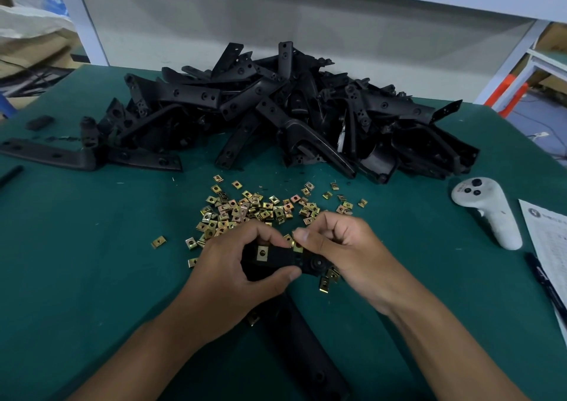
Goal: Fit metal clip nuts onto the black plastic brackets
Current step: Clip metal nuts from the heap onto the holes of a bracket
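From the head view we see our left hand (pixel 242 265) curled round the upper end of a long black plastic bracket (pixel 277 261), thumb below and fingers over the top, while our right hand (pixel 334 247) pinches a small brass-coloured metal clip nut (pixel 298 246) between thumb and forefinger right at the bracket's top edge. One clip nut already fitted (pixel 262 253) sits on the bracket face just beside our left fingers. The bracket's long axis runs from the hands down toward us, its lower arm lying on the green table mat (pixel 92 247) between our forearms, so the free edge that takes the nut lies directly under our right fingertips; the right hand is the nearer one, and we judge the coming move to be a short push of the nut down over that edge while the left hand steadies. The loose scatter of clip nuts (pixel 245 208) lies just beyond both hands, and the heap of black brackets (pixel 291 115) farther back, well apart. To the right rest a white handheld controller (pixel 487 210), a printed paper sheet (pixel 549 235) and a dark pen (pixel 543 281)
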Tool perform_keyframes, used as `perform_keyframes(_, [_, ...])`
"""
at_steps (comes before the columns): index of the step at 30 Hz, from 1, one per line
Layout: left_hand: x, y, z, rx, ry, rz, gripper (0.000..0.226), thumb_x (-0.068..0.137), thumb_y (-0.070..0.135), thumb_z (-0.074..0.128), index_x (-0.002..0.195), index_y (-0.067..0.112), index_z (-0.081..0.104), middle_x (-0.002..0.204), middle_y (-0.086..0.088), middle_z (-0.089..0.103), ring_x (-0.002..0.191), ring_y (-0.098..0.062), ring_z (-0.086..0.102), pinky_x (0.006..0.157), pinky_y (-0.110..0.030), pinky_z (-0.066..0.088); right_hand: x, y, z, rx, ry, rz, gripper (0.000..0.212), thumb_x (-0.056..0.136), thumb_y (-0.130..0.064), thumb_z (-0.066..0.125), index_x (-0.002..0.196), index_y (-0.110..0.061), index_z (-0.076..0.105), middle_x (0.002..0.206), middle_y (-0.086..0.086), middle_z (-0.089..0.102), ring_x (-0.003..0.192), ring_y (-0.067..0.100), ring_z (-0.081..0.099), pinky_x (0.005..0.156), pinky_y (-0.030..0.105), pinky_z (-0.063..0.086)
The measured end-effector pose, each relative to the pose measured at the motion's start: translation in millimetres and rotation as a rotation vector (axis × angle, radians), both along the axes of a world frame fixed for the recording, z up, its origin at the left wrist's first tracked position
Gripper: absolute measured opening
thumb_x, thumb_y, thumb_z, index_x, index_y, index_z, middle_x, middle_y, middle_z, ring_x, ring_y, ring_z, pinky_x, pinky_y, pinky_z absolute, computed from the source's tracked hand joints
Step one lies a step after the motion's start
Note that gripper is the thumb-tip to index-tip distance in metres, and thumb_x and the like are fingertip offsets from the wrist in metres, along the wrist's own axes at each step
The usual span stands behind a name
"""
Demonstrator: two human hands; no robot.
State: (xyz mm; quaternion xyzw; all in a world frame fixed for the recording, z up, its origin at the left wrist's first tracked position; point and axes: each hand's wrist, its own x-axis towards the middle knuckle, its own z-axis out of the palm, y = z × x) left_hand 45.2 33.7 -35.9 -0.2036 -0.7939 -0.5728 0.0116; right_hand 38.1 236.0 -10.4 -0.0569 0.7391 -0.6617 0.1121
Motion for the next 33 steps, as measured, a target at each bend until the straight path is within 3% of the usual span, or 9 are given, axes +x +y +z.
perform_keyframes(10, [0.3,-1.2,-0.9,0.011,-0.013,-0.038,0.023,0.074,0.047,0.077,0.091,0.038,0.063,0.077,0.009,0.067,0.062,-0.007,0.062,0.054,-0.014,0.047,-0.8,7.9,4.6,0.100,0.099,0.093,0.015,0.088,-0.037,0.070,0.079,-0.026,0.069,0.069,-0.012,0.069,0.064,0.000,0.060,0.061,0.013,0.045])
perform_keyframes(14, [0.0,-1.9,-0.3,0.013,-0.028,-0.041,0.025,0.073,0.049,0.077,0.091,0.037,0.063,0.077,0.007,0.068,0.062,-0.009,0.062,0.053,-0.021,0.050,-0.7,8.0,4.4,0.116,0.133,0.091,0.020,0.090,-0.038,0.067,0.080,-0.021,0.068,0.069,-0.013,0.067,0.065,0.001,0.058,0.062,0.015,0.045])
perform_keyframes(17, [0.4,-1.7,-0.5,0.003,-0.012,-0.042,0.025,0.073,0.049,0.076,0.092,0.038,0.063,0.077,0.010,0.067,0.061,-0.006,0.061,0.054,-0.014,0.046,-1.0,10.4,5.1,0.093,0.135,0.091,0.037,0.094,-0.044,0.057,0.086,-0.009,0.068,0.073,-0.018,0.069,0.069,-0.004,0.060,0.065,0.010,0.045])
perform_keyframes(20, [1.8,-1.7,-0.3,-0.033,0.032,-0.021,0.034,0.073,0.052,0.074,0.103,0.044,0.063,0.084,0.014,0.063,0.064,-0.004,0.059,0.056,-0.010,0.043,-0.6,9.8,5.2,0.012,0.110,0.067,0.032,0.097,-0.035,0.051,0.085,-0.013,0.070,0.072,-0.014,0.070,0.067,-0.001,0.061,0.064,0.012,0.047])
perform_keyframes(23, [1.5,-3.0,0.7,-0.065,0.087,-0.023,0.036,0.076,0.052,0.074,0.111,0.044,0.067,0.092,0.021,0.064,0.077,-0.001,0.064,0.065,-0.006,0.043,-0.3,9.3,3.9,0.057,0.154,0.056,0.029,0.097,-0.036,0.055,0.082,-0.018,0.072,0.078,-0.012,0.072,0.071,0.002,0.061,0.066,0.015,0.046])
perform_keyframes(26, [0.1,-3.5,0.6,-0.054,0.117,-0.018,0.029,0.079,0.048,0.075,0.105,0.037,0.072,0.092,0.019,0.068,0.081,-0.003,0.065,0.067,-0.010,0.044,-0.1,9.1,2.8,0.073,0.192,0.072,0.045,0.092,-0.046,0.059,0.086,-0.002,0.069,0.083,-0.011,0.073,0.076,0.004,0.062,0.069,0.020,0.048])
perform_keyframes(29, [-0.5,-4.0,0.4,-0.041,0.130,0.003,0.020,0.079,0.044,0.076,0.096,0.035,0.072,0.087,0.018,0.068,0.075,-0.004,0.064,0.063,-0.009,0.042,0.9,6.8,1.5,0.045,0.184,0.111,0.051,0.087,-0.056,0.064,0.084,-0.004,0.068,0.081,-0.009,0.072,0.077,0.010,0.062,0.070,0.023,0.047])
perform_keyframes(33, [0.3,-4.4,0.9,-0.034,0.123,0.008,0.017,0.078,0.044,0.077,0.091,0.035,0.071,0.085,0.018,0.069,0.072,-0.004,0.064,0.063,-0.008,0.042,0.0,8.1,0.8,0.002,0.135,0.148,0.047,0.091,-0.045,0.059,0.088,0.001,0.067,0.081,-0.012,0.071,0.075,0.005,0.062,0.068,0.015,0.047])
